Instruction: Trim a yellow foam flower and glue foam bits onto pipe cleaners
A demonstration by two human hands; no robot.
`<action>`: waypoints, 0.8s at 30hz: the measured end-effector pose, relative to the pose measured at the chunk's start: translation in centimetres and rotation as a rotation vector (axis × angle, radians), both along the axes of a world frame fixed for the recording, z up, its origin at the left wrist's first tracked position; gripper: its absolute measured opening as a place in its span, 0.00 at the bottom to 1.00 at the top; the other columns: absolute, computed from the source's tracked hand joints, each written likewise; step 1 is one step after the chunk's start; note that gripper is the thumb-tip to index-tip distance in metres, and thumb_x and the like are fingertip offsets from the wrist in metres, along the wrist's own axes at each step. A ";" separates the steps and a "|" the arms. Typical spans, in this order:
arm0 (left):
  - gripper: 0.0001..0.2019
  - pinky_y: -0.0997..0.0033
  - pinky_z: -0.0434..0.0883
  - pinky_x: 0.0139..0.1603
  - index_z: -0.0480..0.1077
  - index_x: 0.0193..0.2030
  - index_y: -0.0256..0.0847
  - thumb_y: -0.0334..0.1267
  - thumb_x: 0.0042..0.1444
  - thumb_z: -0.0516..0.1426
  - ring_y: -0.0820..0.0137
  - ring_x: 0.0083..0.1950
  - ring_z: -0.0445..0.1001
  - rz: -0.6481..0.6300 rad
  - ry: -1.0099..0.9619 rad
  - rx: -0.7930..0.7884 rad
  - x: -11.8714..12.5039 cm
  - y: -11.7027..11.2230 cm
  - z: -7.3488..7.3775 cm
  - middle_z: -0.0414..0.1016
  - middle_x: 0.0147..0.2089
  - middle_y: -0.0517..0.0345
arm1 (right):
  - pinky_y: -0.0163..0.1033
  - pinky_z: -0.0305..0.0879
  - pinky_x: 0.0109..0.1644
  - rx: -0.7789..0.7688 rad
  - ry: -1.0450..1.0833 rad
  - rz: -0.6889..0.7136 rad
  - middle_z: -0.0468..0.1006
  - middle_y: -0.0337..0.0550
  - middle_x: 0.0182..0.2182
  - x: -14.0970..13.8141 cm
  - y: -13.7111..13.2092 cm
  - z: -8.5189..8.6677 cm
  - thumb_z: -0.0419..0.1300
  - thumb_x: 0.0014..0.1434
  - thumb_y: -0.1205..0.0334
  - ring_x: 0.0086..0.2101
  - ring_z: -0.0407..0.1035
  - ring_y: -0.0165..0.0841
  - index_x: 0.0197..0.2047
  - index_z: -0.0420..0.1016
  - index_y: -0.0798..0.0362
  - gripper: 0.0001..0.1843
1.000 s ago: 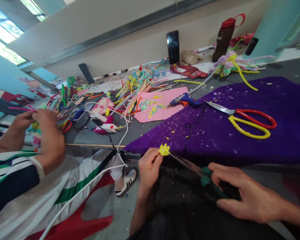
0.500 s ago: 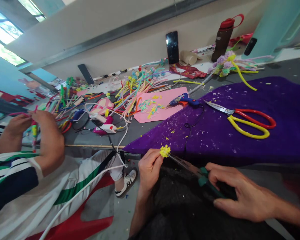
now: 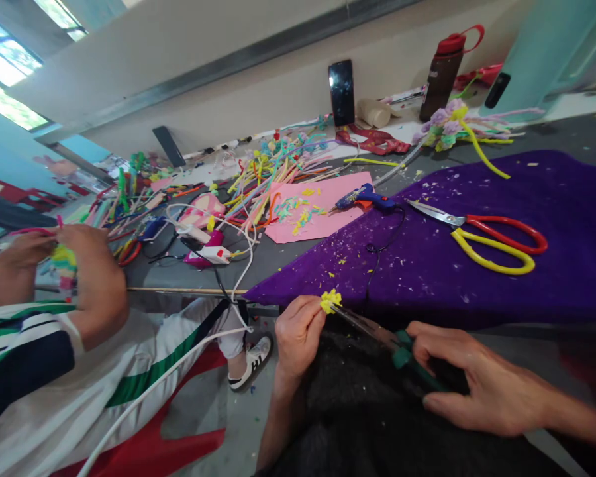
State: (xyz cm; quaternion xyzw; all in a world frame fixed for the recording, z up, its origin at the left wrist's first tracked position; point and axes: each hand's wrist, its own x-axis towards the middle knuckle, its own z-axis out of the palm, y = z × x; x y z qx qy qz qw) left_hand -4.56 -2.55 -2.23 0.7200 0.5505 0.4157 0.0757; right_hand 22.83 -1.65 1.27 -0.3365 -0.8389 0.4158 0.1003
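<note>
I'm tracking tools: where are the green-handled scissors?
In the head view, the scissors are low, right of centre, in the right hand, pointing at the yellow tuft in the left hand.

The tuft (image 3: 330,301) I hold is yellow, my tool (image 3: 402,357) green-handled; by the grey desk's (image 3: 193,275) near edge, I see white-flecked purple cloth (image 3: 481,301) and red-and-yellow-handled scissors (image 3: 461,221).

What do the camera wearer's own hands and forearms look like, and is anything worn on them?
The left hand and the right hand wear no visible gloves, rings or bracelets. No sleeve covers the visible forearms. Dark cloth shows between them.
</note>
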 end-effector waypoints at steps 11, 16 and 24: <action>0.08 0.70 0.73 0.41 0.74 0.38 0.39 0.26 0.55 0.55 0.70 0.38 0.75 0.019 0.081 0.071 0.0 -0.1 0.2 0.76 0.36 0.54 | 0.36 0.64 0.38 -0.085 -0.032 0.044 0.70 0.38 0.39 0.2 0.1 -0.4 0.63 0.46 0.67 0.37 0.68 0.34 0.33 0.61 0.49 0.15; 0.08 0.70 0.72 0.42 0.73 0.39 0.38 0.25 0.55 0.56 0.71 0.39 0.74 0.023 0.101 0.095 0.0 -0.1 0.2 0.76 0.37 0.54 | 0.35 0.64 0.39 -0.106 0.003 0.032 0.70 0.37 0.38 0.1 0.0 -0.6 0.59 0.49 0.69 0.36 0.67 0.32 0.33 0.60 0.49 0.11; 0.08 0.72 0.72 0.42 0.73 0.39 0.38 0.26 0.55 0.55 0.71 0.39 0.75 0.037 0.154 0.128 0.1 -0.4 0.3 0.75 0.37 0.55 | 0.33 0.61 0.36 -0.184 0.037 0.014 0.71 0.37 0.35 0.3 0.0 -0.2 0.59 0.47 0.70 0.34 0.66 0.32 0.30 0.61 0.50 0.10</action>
